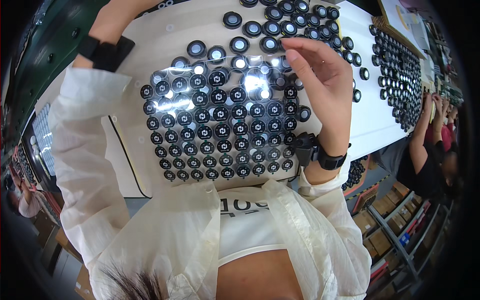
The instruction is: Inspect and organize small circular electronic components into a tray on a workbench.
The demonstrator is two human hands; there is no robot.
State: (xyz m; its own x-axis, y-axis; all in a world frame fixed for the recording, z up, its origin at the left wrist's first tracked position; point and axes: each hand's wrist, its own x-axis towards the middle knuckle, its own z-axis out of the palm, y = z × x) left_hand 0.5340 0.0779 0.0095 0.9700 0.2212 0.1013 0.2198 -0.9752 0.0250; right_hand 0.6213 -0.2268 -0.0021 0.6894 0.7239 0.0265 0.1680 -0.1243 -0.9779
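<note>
My right hand point(325, 75) hovers at the far right corner of a clear plastic sheet point(232, 77). Its fingers are curved, with thumb and index fingertips slightly apart beside a round black disc point(270, 44); I make out nothing between them. Rows of round black stickers point(223, 131) with white marks cover most of the sheet, while its far right part is bare and glossy. Several black discs with pale centres show through beneath it. My left hand point(119, 17) reaches past the top edge on the left, its fingers out of frame. Both wrists wear black bands.
Many loose black discs point(252, 28) with silvery centres crowd the far side of the white table point(142, 47). More discs point(397, 75) stand in rows at the right. Cardboard boxes and a metal rack point(400, 240) lie lower right. Other people point(432, 150) work at both sides.
</note>
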